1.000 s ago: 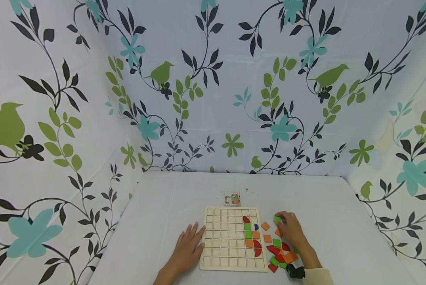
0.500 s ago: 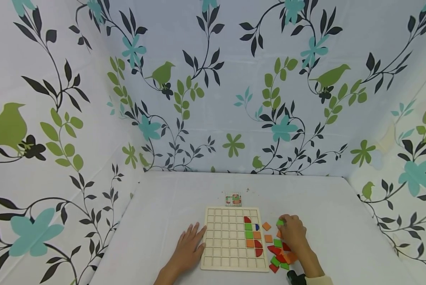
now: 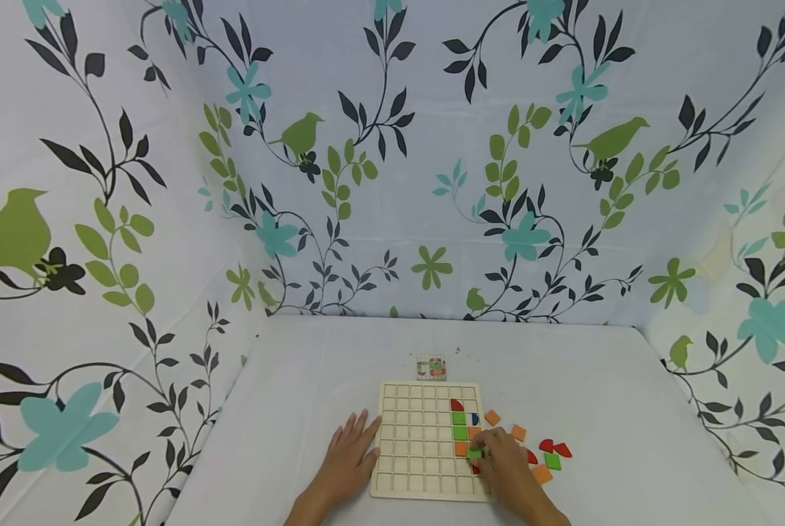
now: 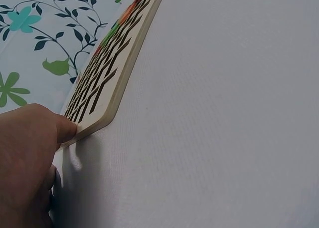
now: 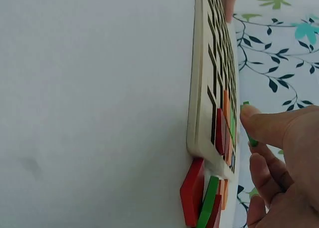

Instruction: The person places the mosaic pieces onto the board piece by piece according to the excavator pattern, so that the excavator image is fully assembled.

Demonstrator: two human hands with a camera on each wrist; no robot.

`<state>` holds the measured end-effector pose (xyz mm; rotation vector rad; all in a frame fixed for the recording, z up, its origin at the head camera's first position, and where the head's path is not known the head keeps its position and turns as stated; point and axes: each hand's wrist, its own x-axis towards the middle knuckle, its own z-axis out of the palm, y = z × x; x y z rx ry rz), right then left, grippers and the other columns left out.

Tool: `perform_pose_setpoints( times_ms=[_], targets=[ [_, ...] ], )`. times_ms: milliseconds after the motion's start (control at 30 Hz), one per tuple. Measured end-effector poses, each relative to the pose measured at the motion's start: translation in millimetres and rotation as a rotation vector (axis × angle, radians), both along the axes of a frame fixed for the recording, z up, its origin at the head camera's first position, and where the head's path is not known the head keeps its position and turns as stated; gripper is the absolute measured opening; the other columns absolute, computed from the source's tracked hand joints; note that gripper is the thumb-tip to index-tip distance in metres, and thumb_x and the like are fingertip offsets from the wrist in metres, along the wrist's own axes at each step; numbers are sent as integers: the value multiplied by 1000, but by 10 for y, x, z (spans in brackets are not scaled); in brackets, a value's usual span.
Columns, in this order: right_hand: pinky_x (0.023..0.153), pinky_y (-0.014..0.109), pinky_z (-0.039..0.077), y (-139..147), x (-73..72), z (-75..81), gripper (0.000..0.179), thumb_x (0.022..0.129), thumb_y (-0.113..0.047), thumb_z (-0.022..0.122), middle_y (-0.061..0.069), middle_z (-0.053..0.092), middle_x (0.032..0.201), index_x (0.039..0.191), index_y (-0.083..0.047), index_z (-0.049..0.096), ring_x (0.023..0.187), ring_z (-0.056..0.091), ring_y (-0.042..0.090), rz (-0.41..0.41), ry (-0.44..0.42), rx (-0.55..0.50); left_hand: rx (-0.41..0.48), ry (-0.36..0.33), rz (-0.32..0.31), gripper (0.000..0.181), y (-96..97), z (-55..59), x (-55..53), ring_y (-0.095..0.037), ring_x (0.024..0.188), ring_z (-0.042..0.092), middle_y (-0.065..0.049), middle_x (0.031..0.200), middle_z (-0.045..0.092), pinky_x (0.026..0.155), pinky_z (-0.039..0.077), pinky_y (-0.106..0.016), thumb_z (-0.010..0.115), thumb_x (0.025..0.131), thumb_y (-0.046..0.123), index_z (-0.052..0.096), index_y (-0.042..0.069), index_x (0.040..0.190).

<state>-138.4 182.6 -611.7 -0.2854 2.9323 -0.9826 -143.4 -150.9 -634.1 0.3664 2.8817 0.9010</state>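
Note:
My right hand (image 3: 507, 464) pinches a green square tile (image 3: 474, 454) over the right side of a wooden grid board (image 3: 412, 453). In the right wrist view, thumb and fingertip hold the green tile on edge, close above the board's surface. Red, green, orange and blue-and-white pieces sit in the board's right-hand cells, among them a red quarter-round piece (image 3: 456, 405). My left hand (image 3: 342, 460) lies flat on the cloth with straight fingers against the board's left edge. Its thumb touches near the board's corner in the left wrist view.
Loose orange, red and green pieces lie right of the board, including an orange tile (image 3: 542, 475) and a green tile (image 3: 553, 461). A small pattern card (image 3: 431, 367) lies behind the board. A patterned cloth (image 3: 392, 183) hangs beyond the white-covered table (image 3: 589, 394).
My right hand has moved left and toward me, carrying the green tile from the loose pieces to over the board. My left hand keeps its place at the board's edge.

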Motion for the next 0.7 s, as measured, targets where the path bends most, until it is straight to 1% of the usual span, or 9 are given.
perform_pose_setpoints(
  times_ms=[67,133,200,300,400,467,600,700],
  targets=[
    [83,34,42,-42,42,-10,18,93,-22,82,-14,57,103,98,-30,66,91,47,8,17,30,34,-1,3,-1,57,2,10,-7,-44,161,18,-16,173,27,126,12,-72,53,109,33,42,18,163],
    [83,34,44,-67,80,-17,18,92,-23,82,-16,57,103,95,-32,67,94,46,8,48,56,69,-1,5,-4,57,3,13,-11,-44,161,18,-17,173,27,125,13,-72,53,109,32,42,18,163],
    [85,36,46,-83,110,-25,18,92,-24,82,-18,58,105,95,-33,67,98,47,8,72,86,108,0,6,-6,57,5,17,-13,-44,161,18,-17,173,27,125,13,-72,53,109,32,42,17,163],
    [87,40,46,-96,137,-29,18,92,-23,82,-20,60,108,96,-33,68,103,48,9,100,127,133,2,5,-5,57,0,0,-14,-44,161,18,-17,173,27,125,13,-72,53,109,33,42,17,163],
    [87,42,44,-113,143,-30,19,91,-22,83,-19,62,110,96,-33,68,105,49,11,105,158,144,2,11,-1,57,0,-10,-19,-44,161,19,-17,173,28,125,13,-73,53,109,33,42,18,163],
    [84,39,42,-131,144,-25,19,90,-22,84,-19,63,108,95,-33,69,103,48,11,101,150,138,3,18,3,57,1,-20,-19,-45,161,20,-17,173,29,125,14,-73,53,109,32,43,18,162],
    [78,33,34,-167,147,-3,18,88,-22,86,-18,64,106,93,-33,73,96,45,10,86,107,133,13,38,5,56,5,-18,-11,-47,159,21,-19,171,31,124,15,-74,54,108,31,45,16,161],
    [75,31,31,-168,148,7,16,88,-21,86,-15,66,107,95,-31,75,95,45,11,95,87,132,17,40,3,56,7,2,1,-48,159,22,-20,171,31,123,15,-74,55,108,30,46,16,161]
  ],
)
